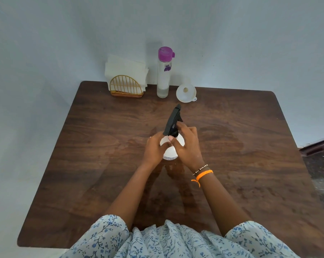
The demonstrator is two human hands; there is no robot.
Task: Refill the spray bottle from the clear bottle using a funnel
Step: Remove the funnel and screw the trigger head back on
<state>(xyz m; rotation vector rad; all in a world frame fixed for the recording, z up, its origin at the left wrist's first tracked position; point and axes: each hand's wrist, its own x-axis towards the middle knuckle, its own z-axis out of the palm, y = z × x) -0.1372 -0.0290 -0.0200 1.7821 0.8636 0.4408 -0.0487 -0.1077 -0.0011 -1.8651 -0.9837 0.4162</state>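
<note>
A white spray bottle (170, 150) with a black trigger head (173, 121) stands upright in the middle of the brown wooden table (101, 146). My left hand (154, 149) grips the bottle's white body from the left. My right hand (187, 146) holds the black collar of the trigger head, thumb and fingers curled round it. At the table's far edge stands a tall clear bottle (163, 79) with a purple cap (165, 53), which is closed. A white funnel (186, 93) lies on its side just right of it.
A gold wire napkin holder (124, 86) with white paper napkins stands at the far left of the table, against the pale blue wall. The table's right edge borders a dark floor (321, 164).
</note>
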